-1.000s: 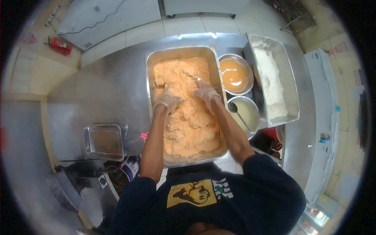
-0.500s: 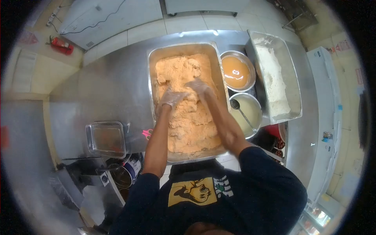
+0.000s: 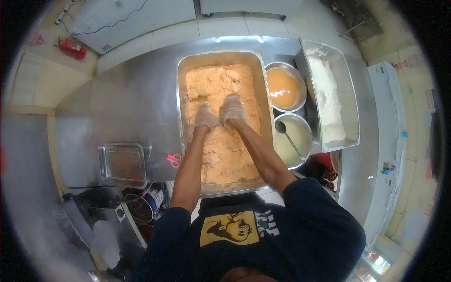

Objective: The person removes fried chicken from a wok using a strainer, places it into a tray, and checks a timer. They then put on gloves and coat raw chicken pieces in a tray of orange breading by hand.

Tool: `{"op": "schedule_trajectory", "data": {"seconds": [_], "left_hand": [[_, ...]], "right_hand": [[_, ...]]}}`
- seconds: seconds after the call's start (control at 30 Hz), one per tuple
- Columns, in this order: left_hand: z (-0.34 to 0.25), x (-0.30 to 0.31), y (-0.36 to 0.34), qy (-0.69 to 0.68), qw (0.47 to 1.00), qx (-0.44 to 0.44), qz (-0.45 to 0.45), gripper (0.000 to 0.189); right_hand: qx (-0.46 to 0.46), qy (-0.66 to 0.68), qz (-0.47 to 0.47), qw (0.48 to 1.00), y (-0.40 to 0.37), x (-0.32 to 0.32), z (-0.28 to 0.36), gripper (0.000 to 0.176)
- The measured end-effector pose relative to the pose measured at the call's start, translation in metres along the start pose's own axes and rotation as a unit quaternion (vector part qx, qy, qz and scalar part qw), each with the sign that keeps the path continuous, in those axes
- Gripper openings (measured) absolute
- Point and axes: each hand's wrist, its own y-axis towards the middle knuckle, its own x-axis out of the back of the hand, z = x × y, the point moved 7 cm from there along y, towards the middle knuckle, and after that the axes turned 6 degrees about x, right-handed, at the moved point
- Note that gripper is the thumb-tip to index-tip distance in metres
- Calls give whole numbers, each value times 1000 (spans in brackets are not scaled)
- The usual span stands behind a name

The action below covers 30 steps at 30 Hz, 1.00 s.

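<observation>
A deep steel tray (image 3: 180,82) in front of me holds a thick layer of crumbly orange dough (image 3: 221,164). Both hands wear clear plastic gloves and press down into the dough near the tray's middle, side by side. My left hand (image 3: 206,117) is closed into the dough, its fingertips buried. Just to its right, my right hand (image 3: 233,111) is closed too and pushes on the dough, fingers together and pointing toward the far end. Higher lumps of dough lie beyond the hands, and a lower, uneven surface lies on my side.
To the right stand a bowl of orange liquid (image 3: 283,87), a bowl of pale liquid (image 3: 289,143) with a black ladle (image 3: 281,127), and a steel bin (image 3: 352,98) of white powder. Pink scissors (image 3: 174,160) and a clear rectangular dish (image 3: 123,164) lie to the left.
My right hand has turned from reaching leftward over the dough to pressing down into it. My left hand has shifted slightly, and the two are now closer together.
</observation>
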Motion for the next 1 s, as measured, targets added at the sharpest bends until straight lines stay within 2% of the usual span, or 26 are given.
{"op": "schedule_trajectory", "data": {"seconds": [0.03,0.07,0.1,0.13,0.17,0.23,0.27,0.33,0.37,0.4,0.43,0.5,0.53,0.57,0.6,0.63,0.7,0.73,0.77,0.83,0.87,0.9,0.93,0.97,1.0], "left_hand": [[2,-9,3,-60,996,10,72,80],[9,-7,5,-61,995,13,75,80],[15,-10,8,-108,983,7,150,83],[10,-6,3,-154,963,0,222,85],[5,1,0,-154,963,2,223,85],[-16,39,-27,26,952,129,278,93],[-29,50,-42,24,950,131,281,93],[-49,71,-67,148,970,70,180,104],[-45,55,-75,189,968,70,151,108],[-28,24,-74,200,971,72,105,112],[-9,-3,-66,197,975,82,56,116],[17,-34,-56,137,984,113,-15,124],[10,-25,-61,11,993,111,42,126],[2,-8,-62,13,993,110,40,126],[-4,-2,-59,-51,989,109,89,125],[-6,1,-60,-113,978,108,137,124],[-5,16,-63,-126,975,105,148,119],[-8,23,-70,-137,971,107,166,115],[-13,32,-73,-137,971,107,167,115],[-33,61,-88,116,966,102,209,110],[-16,36,-88,117,964,104,214,110],[4,-6,-84,148,970,26,189,106],[1,-17,-85,162,971,-16,176,105],[-3,-27,-86,177,969,-57,161,103],[-12,-8,-87,76,991,57,91,94]], "right_hand": [[26,47,80,995,-8,25,5,49],[40,70,122,989,-13,27,4,48],[53,93,164,981,-18,29,3,47],[104,277,146,944,-19,27,0,44],[118,297,165,933,-16,23,-12,48],[72,213,214,951,-28,46,-29,54],[49,178,224,957,-36,53,-33,58],[-16,179,192,965,-65,56,-30,63],[-53,197,162,965,-84,57,-22,66],[-122,226,96,962,-94,61,-21,71],[-123,224,90,962,-88,56,-7,71],[-156,87,-48,983,-76,52,9,67],[-157,89,-48,982,-73,48,7,67],[-164,222,8,961,-63,35,3,74],[-166,351,64,919,-57,26,3,80],[-165,353,61,919,-57,28,-4,80],[-115,435,116,885,-59,33,-19,78],[-116,435,117,885,-69,46,-25,78],[-88,374,168,908,-76,57,-28,78],[-29,243,268,932,-92,75,-26,79],[-30,244,272,930,-100,62,-19,79],[-48,175,186,966,-107,52,-14,78],[-65,102,96,988,-113,52,-9,77],[-67,102,93,988,-112,51,2,77],[-122,139,35,982,-111,58,7,75]]}}
